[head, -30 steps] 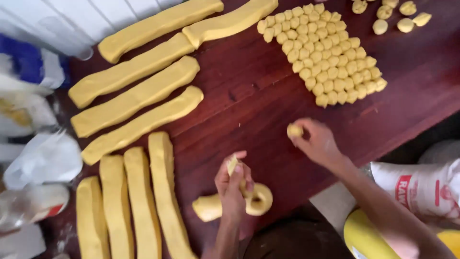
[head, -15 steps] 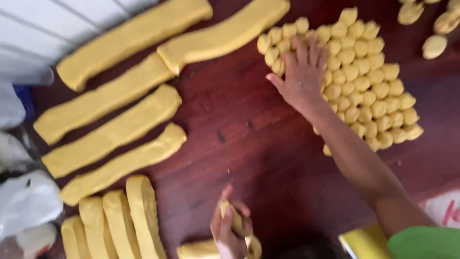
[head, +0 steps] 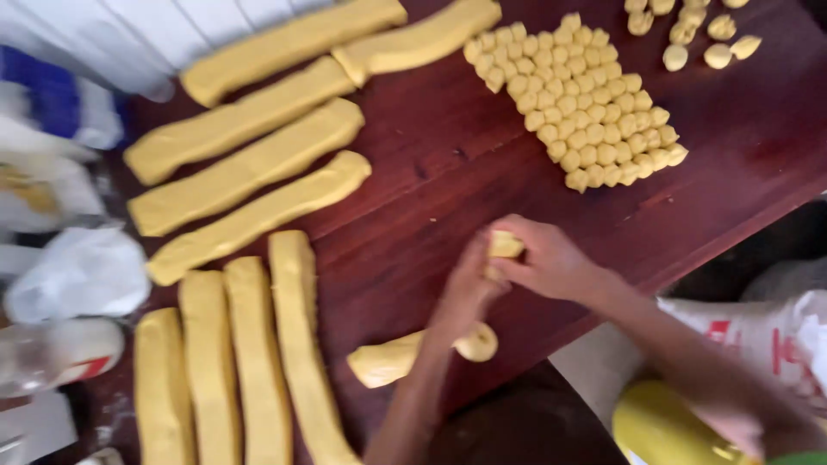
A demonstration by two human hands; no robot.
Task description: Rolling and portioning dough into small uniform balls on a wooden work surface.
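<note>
Dark reddish wood makes up the table (head: pixel 431 185), whose near edge runs diagonally from lower middle up to the right; a broad bare strip of it lies between the long dough logs (head: pixel 250 164) on the left and the packed patch of small dough balls (head: pixel 581 108) at upper right. Both hands meet over that open strip, near the table's edge. The left hand (head: pixel 469 284) and right hand (head: pixel 547 258) are pressed together around a small yellow dough piece (head: pixel 505 244), fingers curled and closed on it from both sides, so only its top shows. Just below them a short dough roll (head: pixel 413 355) lies on the wood, partly crossed by the left forearm. A few loose dough balls (head: pixel 698 39) sit apart at the top right. Blurred plastic bags (head: pixel 73 271) crowd the left margin, and a yellow rounded object (head: pixel 659 426) at lower right is cut off and hard to identify.
</note>
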